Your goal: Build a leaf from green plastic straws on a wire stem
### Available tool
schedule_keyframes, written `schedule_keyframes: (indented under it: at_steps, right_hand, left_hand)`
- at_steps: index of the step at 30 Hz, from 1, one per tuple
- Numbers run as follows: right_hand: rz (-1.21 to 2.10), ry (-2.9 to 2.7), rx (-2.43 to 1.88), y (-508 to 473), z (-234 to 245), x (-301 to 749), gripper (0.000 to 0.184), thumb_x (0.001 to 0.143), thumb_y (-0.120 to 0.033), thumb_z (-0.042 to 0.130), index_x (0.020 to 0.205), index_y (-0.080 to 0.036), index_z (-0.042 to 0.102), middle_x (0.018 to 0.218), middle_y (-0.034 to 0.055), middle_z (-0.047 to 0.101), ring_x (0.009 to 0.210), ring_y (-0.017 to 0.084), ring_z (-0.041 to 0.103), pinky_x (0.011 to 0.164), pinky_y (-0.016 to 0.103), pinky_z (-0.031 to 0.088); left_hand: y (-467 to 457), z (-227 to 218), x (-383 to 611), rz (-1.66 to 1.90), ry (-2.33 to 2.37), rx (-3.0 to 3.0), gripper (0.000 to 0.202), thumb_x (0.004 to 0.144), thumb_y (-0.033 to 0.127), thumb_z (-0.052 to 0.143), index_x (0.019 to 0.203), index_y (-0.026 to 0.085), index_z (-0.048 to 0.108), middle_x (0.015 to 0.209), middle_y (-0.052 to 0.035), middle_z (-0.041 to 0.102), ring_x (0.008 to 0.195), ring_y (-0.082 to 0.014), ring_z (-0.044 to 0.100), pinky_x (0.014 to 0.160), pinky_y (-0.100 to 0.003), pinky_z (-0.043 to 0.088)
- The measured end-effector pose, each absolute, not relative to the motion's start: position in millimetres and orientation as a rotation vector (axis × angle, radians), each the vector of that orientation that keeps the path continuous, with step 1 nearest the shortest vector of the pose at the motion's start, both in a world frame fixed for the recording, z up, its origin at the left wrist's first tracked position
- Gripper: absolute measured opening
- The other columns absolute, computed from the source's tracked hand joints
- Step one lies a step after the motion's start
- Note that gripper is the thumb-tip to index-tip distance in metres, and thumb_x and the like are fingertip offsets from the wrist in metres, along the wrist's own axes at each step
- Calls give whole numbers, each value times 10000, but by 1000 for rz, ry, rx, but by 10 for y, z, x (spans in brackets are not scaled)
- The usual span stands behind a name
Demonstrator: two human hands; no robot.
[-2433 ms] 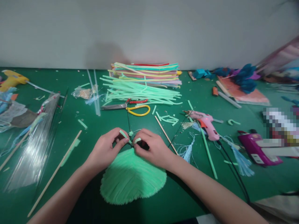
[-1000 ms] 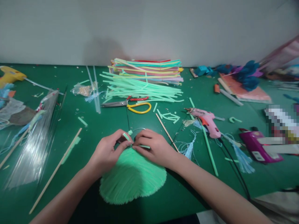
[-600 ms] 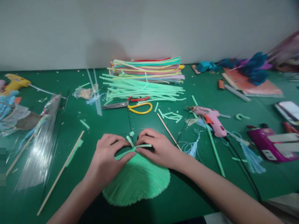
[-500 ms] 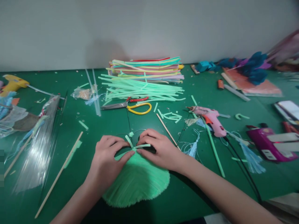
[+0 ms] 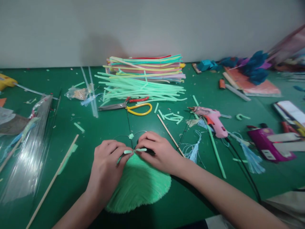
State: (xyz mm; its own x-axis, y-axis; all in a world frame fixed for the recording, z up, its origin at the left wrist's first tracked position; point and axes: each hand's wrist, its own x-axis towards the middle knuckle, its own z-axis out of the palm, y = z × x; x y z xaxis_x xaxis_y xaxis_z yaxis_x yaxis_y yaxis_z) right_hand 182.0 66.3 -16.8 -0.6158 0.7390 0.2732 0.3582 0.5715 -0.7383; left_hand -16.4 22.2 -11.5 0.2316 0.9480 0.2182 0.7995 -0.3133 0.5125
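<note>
A pale green fan of straws [image 5: 139,184] lies flat on the green table [image 5: 166,140] in front of me. My left hand [image 5: 107,162] rests on its left top corner and pinches a short green straw piece [image 5: 128,152]. My right hand [image 5: 154,149] presses down on the fan's tip and pinches another short straw piece [image 5: 141,149]. The two pieces meet end to end at the tip. Thin wire loops [image 5: 133,135] with a small green knot lie just beyond my fingers.
Scissors with yellow and red handles [image 5: 128,106] lie beyond my hands, before a heap of green straws [image 5: 140,89] and a coloured straw stack [image 5: 147,65]. A pink glue gun [image 5: 212,119], blue tassels [image 5: 194,151], wooden sticks [image 5: 170,135] and a purple box [image 5: 269,146] are at the right.
The two short straw pieces, earlier angled upward in a V, now lie lower and nearly level at the fan's tip. Both hands stay on the fan; the view has shifted slightly.
</note>
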Motion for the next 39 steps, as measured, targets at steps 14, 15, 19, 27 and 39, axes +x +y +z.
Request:
schedule_keyframes:
  at_steps: [14, 15, 19, 27, 39]
  right_hand:
    - [811, -2238, -928, 627, -167, 1776, 136, 971, -180, 472, 946, -162, 604, 950, 90, 609, 897, 193, 574, 828, 335, 494]
    - [812, -2240, -919, 627, -171, 1774, 146, 974, -172, 460, 949, -158, 603, 954, 95, 607, 899, 195, 572, 829, 339, 495]
    - [765, -2272, -906, 626, -198, 1761, 163, 976, -152, 431, 961, -153, 593, 967, 110, 598, 908, 211, 557, 835, 365, 495]
    - [595, -2333, -945, 580, -249, 1724, 214, 960, -107, 405, 959, -137, 617, 968, 123, 598, 897, 228, 539, 819, 387, 502]
    - [812, -2288, -864, 686, -60, 1819, 237, 977, -312, 511, 903, -158, 676, 912, 73, 629, 895, 185, 592, 845, 342, 496]
  left_hand:
    - [433, -106, -258, 748, 1393, 2478, 92, 890, 220, 618, 845, 240, 696, 839, -18, 694, 903, -225, 576, 831, -387, 400]
    - [476, -100, -279, 750, 1346, 2475, 90, 880, 216, 630, 832, 239, 702, 828, -16, 695, 897, -220, 576, 820, -378, 408]
    - [583, -85, -307, 772, 1241, 2466, 97, 860, 230, 652, 800, 255, 723, 773, -10, 694, 916, -223, 569, 827, -378, 429]
    - [601, -96, -266, 760, 1297, 2485, 93, 853, 273, 657, 909, 199, 668, 895, -66, 632, 978, -256, 542, 852, -413, 448]
    - [531, -113, -204, 848, 1222, 2341, 148, 871, 102, 544, 894, 212, 640, 940, -39, 669, 931, -191, 622, 839, -321, 471]
